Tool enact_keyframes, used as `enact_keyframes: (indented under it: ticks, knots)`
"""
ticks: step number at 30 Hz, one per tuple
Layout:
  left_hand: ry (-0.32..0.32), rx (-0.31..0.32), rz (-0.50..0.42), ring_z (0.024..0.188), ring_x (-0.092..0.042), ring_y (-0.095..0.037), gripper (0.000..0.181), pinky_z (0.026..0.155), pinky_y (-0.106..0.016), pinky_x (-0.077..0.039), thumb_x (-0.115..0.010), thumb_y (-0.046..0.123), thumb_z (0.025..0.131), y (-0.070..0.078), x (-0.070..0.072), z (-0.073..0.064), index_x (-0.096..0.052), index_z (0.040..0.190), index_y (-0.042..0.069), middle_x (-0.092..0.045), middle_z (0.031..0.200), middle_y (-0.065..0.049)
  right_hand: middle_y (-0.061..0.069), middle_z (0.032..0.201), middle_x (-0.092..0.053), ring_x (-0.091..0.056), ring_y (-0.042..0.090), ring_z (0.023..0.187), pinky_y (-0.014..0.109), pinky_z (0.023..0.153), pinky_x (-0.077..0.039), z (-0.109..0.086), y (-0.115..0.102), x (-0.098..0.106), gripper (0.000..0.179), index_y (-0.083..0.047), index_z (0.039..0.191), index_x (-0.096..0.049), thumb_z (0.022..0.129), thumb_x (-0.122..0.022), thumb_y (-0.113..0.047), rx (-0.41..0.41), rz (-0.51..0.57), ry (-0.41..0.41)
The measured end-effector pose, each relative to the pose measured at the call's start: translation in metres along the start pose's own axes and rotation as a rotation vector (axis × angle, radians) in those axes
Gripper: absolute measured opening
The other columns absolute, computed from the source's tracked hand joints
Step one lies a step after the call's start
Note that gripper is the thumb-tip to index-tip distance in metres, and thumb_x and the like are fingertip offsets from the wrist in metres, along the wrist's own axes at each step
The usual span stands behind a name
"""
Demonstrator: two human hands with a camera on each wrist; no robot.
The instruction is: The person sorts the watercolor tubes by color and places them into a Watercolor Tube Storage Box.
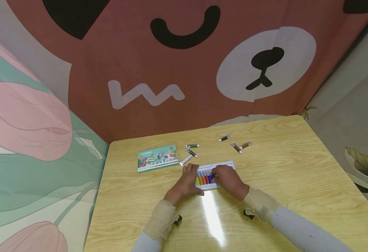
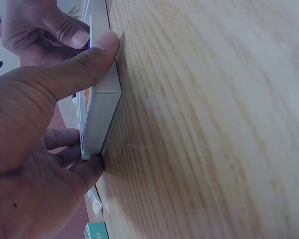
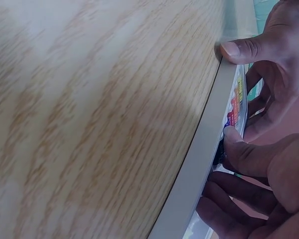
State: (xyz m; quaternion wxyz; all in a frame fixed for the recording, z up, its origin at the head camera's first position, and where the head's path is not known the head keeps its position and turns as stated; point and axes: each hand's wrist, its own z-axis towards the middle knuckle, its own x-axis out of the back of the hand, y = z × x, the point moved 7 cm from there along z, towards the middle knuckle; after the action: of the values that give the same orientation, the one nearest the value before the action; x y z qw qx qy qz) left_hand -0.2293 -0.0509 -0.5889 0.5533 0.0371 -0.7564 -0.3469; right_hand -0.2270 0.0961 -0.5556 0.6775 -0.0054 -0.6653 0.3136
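Observation:
A white plastic tray (image 1: 216,164) holds a row of small paint tubes (image 1: 204,180), yellow through orange and red to blue. My left hand (image 1: 189,182) grips the tray's left end. In the left wrist view its thumb presses the near wall and its fingers curl at the far side. Over the right half of the tray, my right hand (image 1: 229,178) pinches a dark paint tube (image 3: 219,152) between thumb and fingers. That hand covers much of the tray's right half in the head view.
A green paint box (image 1: 157,159) lies left of the tray. Behind the tray are a green tube (image 1: 192,146), a dark tube (image 1: 191,153) and a white tube (image 1: 185,160). Farther right lie a black tube (image 1: 225,138) and two brownish tubes (image 1: 236,147). A printed cloth (image 1: 133,119) hangs behind the table.

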Motion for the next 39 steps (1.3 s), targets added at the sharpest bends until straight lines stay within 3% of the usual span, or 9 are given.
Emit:
enact_keyframes:
  ticks: [20, 27, 33, 39]
  knots:
    - [0.002, 0.005, 0.009, 0.127, -0.035, -0.028, 0.11, 0.108, -0.04, -0.046, -0.098, 0.027, 0.065, 0.0, 0.0, 0.0, -0.035, 0.152, 0.002, -0.04, 0.144, -0.014, 0.007, 0.086, -0.077, -0.071, 0.022, 0.081, 0.04, 0.076, -0.057, 0.001, 0.001, -0.002, 0.016, -0.006, 0.088, -0.078, 0.074, -0.087, -0.007, -0.055, 0.006, -0.014]
    - [-0.001, 0.012, 0.015, 0.128, -0.034, -0.029, 0.11, 0.108, -0.04, -0.046, -0.098, 0.027, 0.066, 0.0, 0.0, 0.0, -0.035, 0.152, 0.002, -0.039, 0.145, -0.015, 0.006, 0.085, -0.076, -0.071, 0.023, 0.08, 0.04, 0.076, -0.057, 0.002, 0.0, 0.0, 0.016, -0.007, 0.087, -0.078, 0.073, -0.087, -0.007, -0.025, 0.002, -0.017]
    - [-0.006, 0.022, 0.01, 0.129, -0.034, -0.029, 0.11, 0.109, -0.04, -0.045, -0.098, 0.026, 0.066, 0.001, 0.0, 0.0, -0.034, 0.153, 0.003, -0.039, 0.145, -0.014, 0.005, 0.082, -0.074, -0.067, 0.021, 0.076, 0.039, 0.073, -0.056, 0.007, 0.0, 0.002, 0.015, -0.006, 0.085, -0.076, 0.073, -0.086, -0.006, -0.019, 0.007, -0.088]
    - [-0.017, 0.034, 0.007, 0.132, -0.033, -0.029, 0.111, 0.11, -0.039, -0.045, -0.097, 0.027, 0.068, -0.001, -0.002, 0.0, -0.033, 0.154, 0.003, -0.038, 0.148, -0.013, -0.004, 0.073, -0.07, -0.06, 0.01, 0.066, 0.033, 0.061, -0.052, 0.022, 0.003, 0.005, 0.01, -0.013, 0.076, -0.075, 0.084, -0.082, -0.015, -0.076, 0.024, -0.187]
